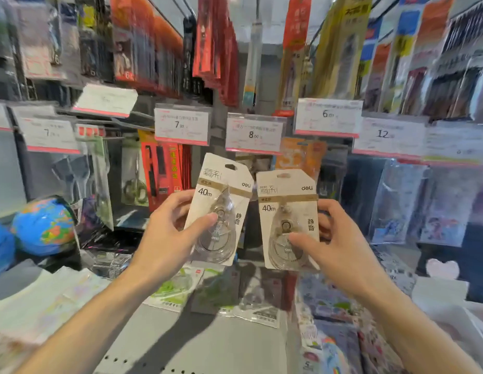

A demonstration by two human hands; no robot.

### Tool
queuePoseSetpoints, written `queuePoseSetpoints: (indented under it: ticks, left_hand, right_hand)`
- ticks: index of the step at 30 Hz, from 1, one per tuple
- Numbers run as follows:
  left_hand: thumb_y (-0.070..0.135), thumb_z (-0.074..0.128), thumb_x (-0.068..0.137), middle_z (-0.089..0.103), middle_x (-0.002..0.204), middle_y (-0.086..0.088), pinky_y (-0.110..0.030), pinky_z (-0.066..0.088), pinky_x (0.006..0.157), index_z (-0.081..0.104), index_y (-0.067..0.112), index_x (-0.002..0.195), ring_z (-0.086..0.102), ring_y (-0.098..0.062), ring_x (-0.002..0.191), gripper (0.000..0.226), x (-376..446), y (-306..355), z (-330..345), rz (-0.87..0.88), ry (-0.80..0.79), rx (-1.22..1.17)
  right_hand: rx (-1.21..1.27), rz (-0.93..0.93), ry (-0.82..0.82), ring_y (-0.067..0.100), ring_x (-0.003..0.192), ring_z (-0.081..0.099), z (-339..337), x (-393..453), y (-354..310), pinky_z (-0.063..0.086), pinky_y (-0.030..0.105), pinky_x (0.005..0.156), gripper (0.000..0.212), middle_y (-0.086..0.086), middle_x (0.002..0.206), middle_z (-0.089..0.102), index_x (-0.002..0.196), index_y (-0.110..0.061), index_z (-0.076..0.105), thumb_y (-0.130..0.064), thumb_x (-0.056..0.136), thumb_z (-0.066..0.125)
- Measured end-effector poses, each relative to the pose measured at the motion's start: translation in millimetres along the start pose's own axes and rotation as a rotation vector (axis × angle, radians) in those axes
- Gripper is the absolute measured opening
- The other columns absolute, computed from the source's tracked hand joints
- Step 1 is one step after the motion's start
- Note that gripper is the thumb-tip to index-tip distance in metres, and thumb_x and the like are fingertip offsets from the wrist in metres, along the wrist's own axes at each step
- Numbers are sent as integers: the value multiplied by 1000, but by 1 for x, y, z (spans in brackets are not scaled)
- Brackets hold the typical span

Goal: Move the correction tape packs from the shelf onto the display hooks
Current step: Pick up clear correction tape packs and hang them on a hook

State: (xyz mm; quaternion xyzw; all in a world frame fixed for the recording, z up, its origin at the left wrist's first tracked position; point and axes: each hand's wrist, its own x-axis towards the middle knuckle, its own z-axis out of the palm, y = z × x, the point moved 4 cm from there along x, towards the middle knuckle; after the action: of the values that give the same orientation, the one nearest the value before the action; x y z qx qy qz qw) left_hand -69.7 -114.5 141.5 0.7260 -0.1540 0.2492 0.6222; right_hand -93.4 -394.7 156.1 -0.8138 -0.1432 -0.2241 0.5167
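Stationery aisle, hooks sit above and behind both packs. Your left hand (167, 233) grips left pack (220, 209), tilted; right hand (340, 238) grips right pack (287, 220), upright, hang-hole topmost, nearer the 8.00 tag (254, 134).

left pack (218, 209): deli, 40m | right pack (289, 220): deli, 40m | price tag (254, 133): 8.00

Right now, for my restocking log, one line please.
left hand: holds beige card correction tape pack | right hand: holds matching pack | hooks: not reached
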Motion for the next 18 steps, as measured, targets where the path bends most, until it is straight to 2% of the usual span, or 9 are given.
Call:
queuePoseSetpoints:
  ticks: [2,4,9,14,18]
  left_hand:
    - [42,80,79,75,118,19,-41,54,97,63,41,121,69,-4,115,45,0,7,5,-5,16,38]
    - [35,81,84,75,117,20,-40,53,99,63,40,121,69,-3,113,41,2,11,7,-7,31,80]
    - [26,80,88,75,112,24,-28,52,87,64,43,113,69,6,104,34,9,22,9,5,33,132]
    - [26,79,88,75,113,23,-29,51,89,64,49,110,68,6,107,35,10,30,6,43,44,142]
    - [31,79,88,73,118,24,-33,50,96,63,48,114,66,3,114,35,4,35,4,72,41,143]
  right_hand:
    - [29,-28,-13,-10,91,72,-10,5,0,56,9,64,44,-37,105,71,114,-44,51,-19,90,79]
    - [52,-44,-28,-11,91,71,-15,10,0,55,9,63,43,-38,104,70,114,-45,51,-19,91,77]
    - [87,-66,-28,-14,92,70,-19,26,-1,55,7,63,42,-40,103,70,114,-47,50,-21,93,76]
    - [94,-80,-15,-14,95,69,-16,34,-4,55,8,65,45,-24,108,73,123,-43,51,-23,92,76]
    - [95,-137,-24,-17,97,67,-19,31,-9,53,4,65,46,-36,109,69,117,-49,51,-21,92,77]
